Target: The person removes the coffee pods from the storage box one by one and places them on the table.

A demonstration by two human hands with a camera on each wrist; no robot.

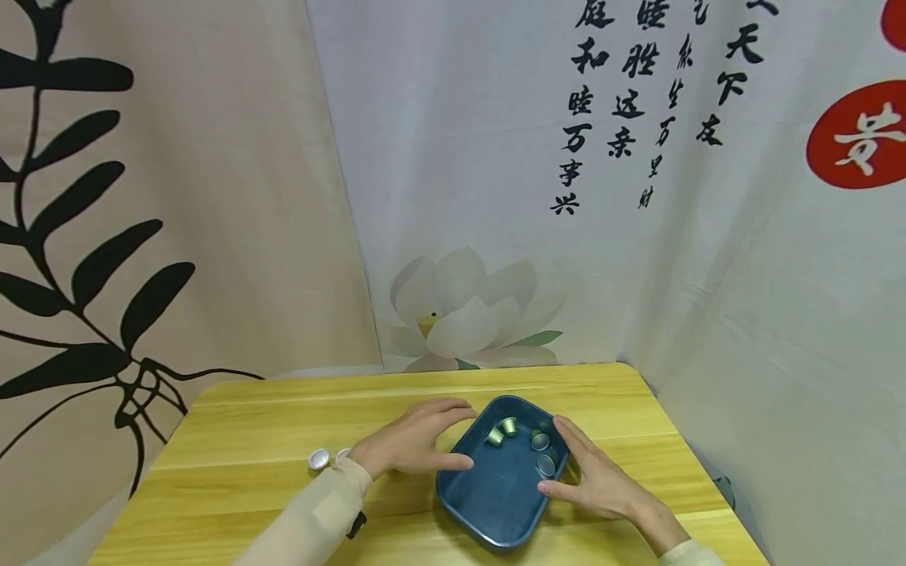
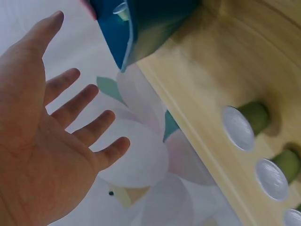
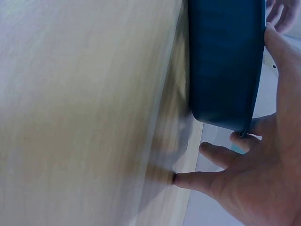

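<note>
A dark blue rectangular tray (image 1: 495,503) sits on the wooden table, turned at an angle. Inside it are several green coffee capsules (image 1: 495,436) with silver lids, grouped toward its far end. My left hand (image 1: 425,440) hovers beside the tray's left rim; in the left wrist view its palm (image 2: 51,150) is bare, fingers spread. On the right, my right hand (image 1: 594,475) spans the tray's side, thumb at the rim and fingers near the far corner. The right wrist view shows the thumb (image 3: 277,47) touching the tray wall (image 3: 225,66), other fingers spread, some partly behind the corner.
More green coffee capsules (image 1: 318,459) lie on the table left of my left hand, one partly hidden by it; three show in the left wrist view (image 2: 237,128). The table (image 1: 269,417) ends at a printed cloth backdrop (image 1: 481,196).
</note>
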